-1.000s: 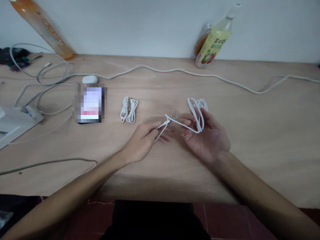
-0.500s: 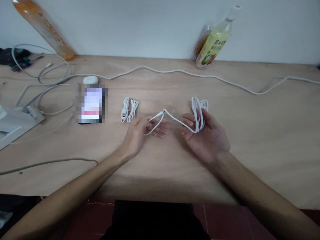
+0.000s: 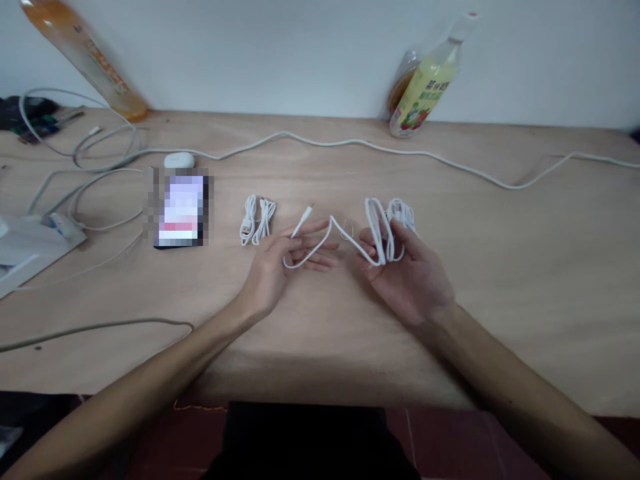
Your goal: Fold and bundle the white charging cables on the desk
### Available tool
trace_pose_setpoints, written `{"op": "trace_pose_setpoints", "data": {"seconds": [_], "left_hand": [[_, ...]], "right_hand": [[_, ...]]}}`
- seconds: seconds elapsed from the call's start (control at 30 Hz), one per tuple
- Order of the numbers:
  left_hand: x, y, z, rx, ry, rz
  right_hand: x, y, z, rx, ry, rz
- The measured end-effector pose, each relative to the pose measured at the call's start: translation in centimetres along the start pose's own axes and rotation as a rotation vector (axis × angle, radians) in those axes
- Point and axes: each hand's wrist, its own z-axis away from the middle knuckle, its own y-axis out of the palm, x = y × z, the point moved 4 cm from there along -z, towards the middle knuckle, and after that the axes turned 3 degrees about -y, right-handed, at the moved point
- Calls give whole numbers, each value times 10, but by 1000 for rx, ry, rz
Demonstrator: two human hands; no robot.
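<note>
A thin white cable runs between both my hands above a wooden table. My right hand lies palm up with the cable's coiled loops held between thumb and fingers. My left hand has its fingers stretched out, and the cable's loose end drapes over them, its plug pointing up and away. A second white cable, bundled, lies on the table just left of my left hand.
A phone and a white earbud case lie to the left. A long white cord crosses the table's back. Two drink bottles lean on the wall. More cords and a power strip sit far left.
My left hand has opened from a pinch on the cable's end, which now loops loosely over its fingers. My right hand has shifted slightly left with the coil.
</note>
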Motion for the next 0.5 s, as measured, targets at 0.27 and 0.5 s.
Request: {"op": "trace_pose_setpoints", "data": {"seconds": [0.27,0.5], "left_hand": [[4,8,4,15,-160,222],[3,12,5,78,-203,271]], "right_hand": [[-17,7,8,94,-157,462],[-16,10,12,155,-216,598]]}}
